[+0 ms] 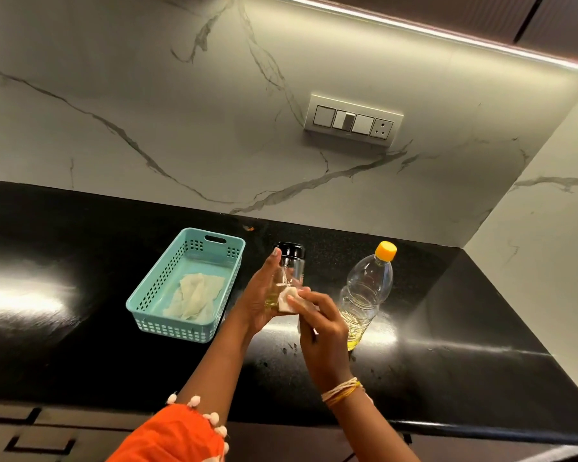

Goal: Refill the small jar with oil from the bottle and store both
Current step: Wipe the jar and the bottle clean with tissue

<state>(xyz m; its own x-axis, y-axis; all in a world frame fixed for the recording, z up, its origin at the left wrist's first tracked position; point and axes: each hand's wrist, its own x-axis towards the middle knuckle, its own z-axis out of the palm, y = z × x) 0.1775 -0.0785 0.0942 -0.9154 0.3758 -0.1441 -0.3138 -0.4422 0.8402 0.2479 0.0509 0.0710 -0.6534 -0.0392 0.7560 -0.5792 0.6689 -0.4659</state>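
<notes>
My left hand (pixel 261 295) holds the small glass jar (pixel 289 271) upright above the black counter; the jar has a black lid and a little yellow oil at its bottom. My right hand (pixel 317 323) pinches a small white piece of tissue (pixel 286 300) and presses it against the jar's lower side. The clear plastic oil bottle (pixel 367 291) with a yellow cap stands on the counter just right of my hands, with a low level of oil inside.
A teal perforated basket (pixel 214 258) with a crumpled white cloth (pixel 196 295) in it sits left of my hands. A switch panel (pixel 352 120) is on the marble backsplash. The black counter (pixel 80 328) ends at a wall on the right.
</notes>
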